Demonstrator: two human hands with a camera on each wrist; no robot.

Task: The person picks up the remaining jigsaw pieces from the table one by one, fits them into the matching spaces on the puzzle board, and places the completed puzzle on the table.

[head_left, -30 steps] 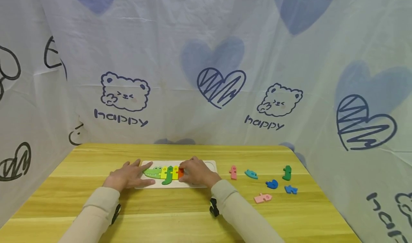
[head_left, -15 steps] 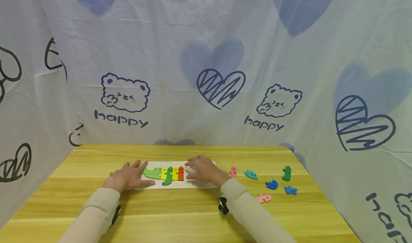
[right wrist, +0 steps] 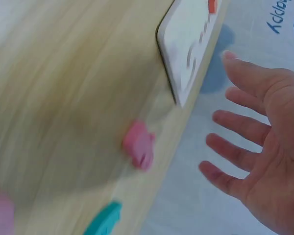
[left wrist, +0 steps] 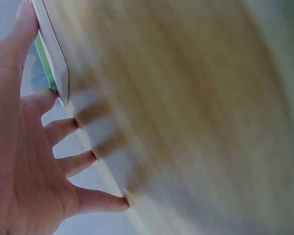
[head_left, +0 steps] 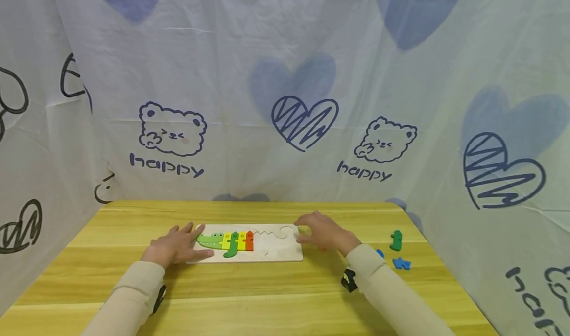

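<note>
Head view: the left hand (head_left: 173, 245) is spreading over the left end of the board (head_left: 287, 252), grip released, with joined crocodile pieces (head_left: 233, 243) sitting there; the right hand (head_left: 324, 233) is hovering by the other end, grip loose too. Left wrist: the thumb (left wrist: 25, 22) is touching the board. Right wrist: a pink piece (right wrist: 138, 145) and a teal piece (right wrist: 104, 220) are lying on the bench (right wrist: 63, 98).

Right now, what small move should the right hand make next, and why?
Probably lower the right hand to the pink piece nearest the board: the hand holds nothing, this piece lies loose on the table, and the board has no piece right of the red piece.
</note>
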